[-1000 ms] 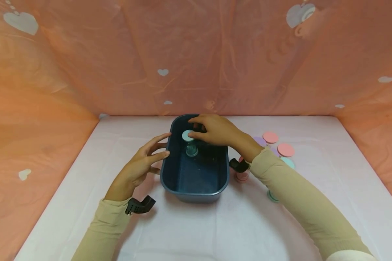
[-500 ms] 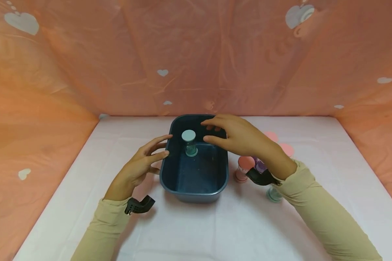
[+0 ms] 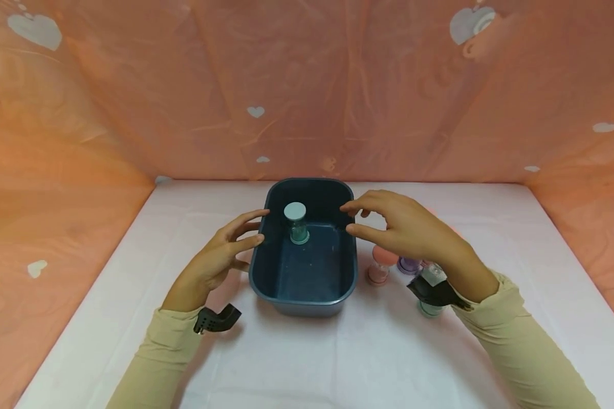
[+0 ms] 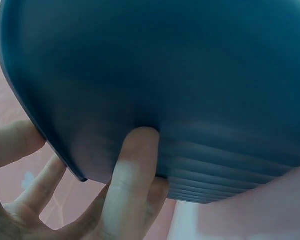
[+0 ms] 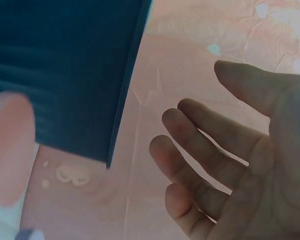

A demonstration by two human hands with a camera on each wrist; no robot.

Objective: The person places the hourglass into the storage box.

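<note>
We note one pale-lidded jar already standing upright inside the dark blue bin, toward its far left part; we see no second one in there. Left hand rests spread along the bin's left wall, thumb pressed to the outside, nothing clasped. Right hand loose and bare, fingers parted, by the right rim; its wrist view shows it apart from the bin. Outside, to the right, stand a pink-lidded jar, a purple jar and a green jar, the latter two partly hidden. If all belong inside, we judge this early, most remaining.
</note>
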